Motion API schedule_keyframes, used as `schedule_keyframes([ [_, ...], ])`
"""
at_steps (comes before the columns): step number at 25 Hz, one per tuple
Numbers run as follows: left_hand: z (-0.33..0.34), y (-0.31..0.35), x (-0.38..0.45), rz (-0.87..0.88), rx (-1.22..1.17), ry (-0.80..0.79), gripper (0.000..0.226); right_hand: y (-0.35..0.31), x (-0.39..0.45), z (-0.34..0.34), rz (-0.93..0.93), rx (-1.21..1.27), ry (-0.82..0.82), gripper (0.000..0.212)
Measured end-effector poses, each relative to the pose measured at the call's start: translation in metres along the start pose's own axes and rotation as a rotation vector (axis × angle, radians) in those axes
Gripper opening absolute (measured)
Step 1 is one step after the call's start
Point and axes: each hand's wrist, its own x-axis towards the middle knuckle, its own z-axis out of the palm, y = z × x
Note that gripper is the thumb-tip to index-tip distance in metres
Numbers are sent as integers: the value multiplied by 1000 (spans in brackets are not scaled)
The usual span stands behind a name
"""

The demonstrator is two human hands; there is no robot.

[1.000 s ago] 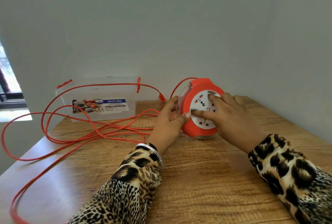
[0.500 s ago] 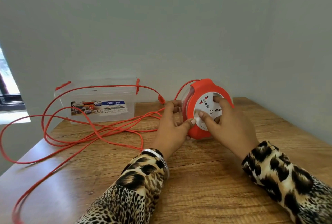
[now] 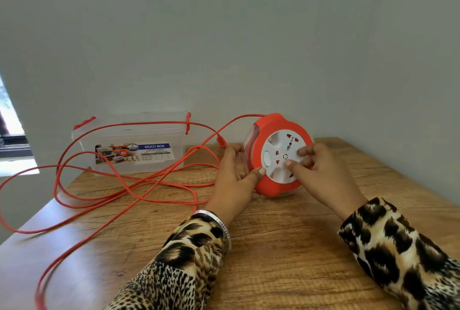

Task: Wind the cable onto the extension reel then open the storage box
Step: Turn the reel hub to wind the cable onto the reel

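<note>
An orange extension reel (image 3: 273, 185) with a white socket dial (image 3: 276, 150) stands upright on the wooden table (image 3: 286, 247), near the wall. My left hand (image 3: 236, 180) grips its left rim, thumb on the front edge. The fingers of my right hand (image 3: 323, 173) press on the white dial. A long orange cable (image 3: 139, 182) runs from the reel's top and lies in loose loops across the left of the table, hanging over its left edge. A clear storage box (image 3: 134, 145) with orange latches stands shut at the back left, cable draped in front of it.
Grey walls close the table at the back and right. The table's left edge drops off beside a window (image 3: 12, 140). Bare wood lies in front of the reel, between my leopard-print sleeves.
The white dial has rotated under my right hand's fingers. The cable loops on the table have shifted and drawn in towards the reel. My left hand keeps its hold on the rim.
</note>
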Motion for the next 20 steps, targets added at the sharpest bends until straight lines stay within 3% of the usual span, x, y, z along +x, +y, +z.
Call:
schedule_keyframes([
  [2,0,0,0,13,-14,-1,39,4,2,-8,-268,-190,60,23],
  [4,0,-2,1,1,-48,-3,37,6,4,-12,-493,-313,4,34],
  [7,-2,-6,4,-40,-101,-10,38,10,7,-12,-662,-521,-66,36],
  [11,-4,-7,5,-65,-111,-29,42,11,8,-8,-708,-650,58,30],
  [15,-4,-5,2,-45,-112,-24,39,13,4,1,-614,-728,122,59],
  [20,-2,-2,1,-12,-60,-61,41,1,-2,6,-514,-708,90,66],
])
